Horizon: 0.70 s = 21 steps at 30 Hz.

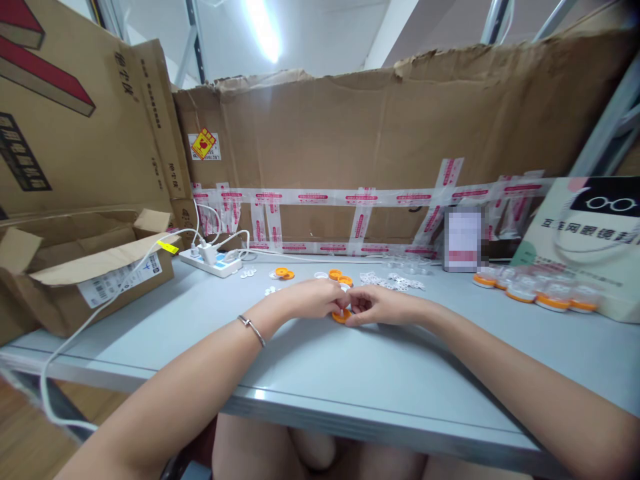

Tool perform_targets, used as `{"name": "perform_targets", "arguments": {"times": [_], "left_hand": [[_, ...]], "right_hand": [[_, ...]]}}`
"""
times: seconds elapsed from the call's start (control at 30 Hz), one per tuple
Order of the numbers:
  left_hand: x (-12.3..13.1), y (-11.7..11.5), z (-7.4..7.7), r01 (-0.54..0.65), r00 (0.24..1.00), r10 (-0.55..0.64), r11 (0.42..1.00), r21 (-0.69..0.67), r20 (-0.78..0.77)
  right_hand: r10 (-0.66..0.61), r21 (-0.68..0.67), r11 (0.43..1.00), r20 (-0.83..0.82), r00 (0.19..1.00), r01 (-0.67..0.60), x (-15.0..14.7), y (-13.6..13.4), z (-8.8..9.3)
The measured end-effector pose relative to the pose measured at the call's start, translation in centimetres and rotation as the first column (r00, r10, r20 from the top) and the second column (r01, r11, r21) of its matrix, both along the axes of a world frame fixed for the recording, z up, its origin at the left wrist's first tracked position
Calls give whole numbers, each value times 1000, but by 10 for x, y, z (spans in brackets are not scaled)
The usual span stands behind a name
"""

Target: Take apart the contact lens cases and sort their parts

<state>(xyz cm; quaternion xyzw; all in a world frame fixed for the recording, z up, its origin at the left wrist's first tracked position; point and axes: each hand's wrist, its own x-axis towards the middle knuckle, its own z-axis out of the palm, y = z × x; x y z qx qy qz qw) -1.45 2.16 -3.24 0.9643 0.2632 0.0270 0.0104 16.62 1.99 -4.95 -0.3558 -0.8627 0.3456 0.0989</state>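
- Head view: a big cardboard sheet [320, 133], taped along its lower part, stands behind the table [280, 363]; its right end runs into blur.
- On the table, a white-fronted upright object [463, 239] stands near the cardboard; its right side is pixelated, so what it is cannot be told.
- Left hand [320, 298]: bent over the work, fingers bunched downward. Whether its grip pinches a small part or only presses cannot be told — the knuckles hide the fingertips.
- Right hand [383, 305]: fingers curled, thumb reaching the near work from the right. The thumb seems to steady its rim; how firm this grip is cannot be made out.
- Clear, orange-rimmed containers [543, 295] sit in a cluster at the right, their clear parts blurring together.
- An orange round piece [341, 318] lies on the table, under and between the hands, its far side covered. Probably light, stiff, slightly slippery plastic — best held by opposite edges, without squeezing hard.
- More orange pieces [285, 274] lie beyond the left hand.
- Smallest: a scatter of white bits [395, 283] beyond the right hand, too fine to tell apart; likely featherlight and easily flicked away.
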Motion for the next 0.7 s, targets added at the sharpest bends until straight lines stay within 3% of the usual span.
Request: {"name": "perform_targets", "arguments": {"times": [0.17, 0.43, 0.7], "left_hand": [[-1, 1, -2, 18, 1000, -18, 999, 27, 4], [-3, 5, -3, 19, 998, -12, 994, -111, 66], [2, 4, -5, 11, 1000, -9, 993, 121, -24]], "right_hand": [[4, 6, 1000, -2, 1000, -4, 0, 0, 0], [-19, 7, 1000, 0, 1000, 19, 0, -1, 0], [-65, 5, 998, -31, 997, 65, 0, 2, -3]]}}
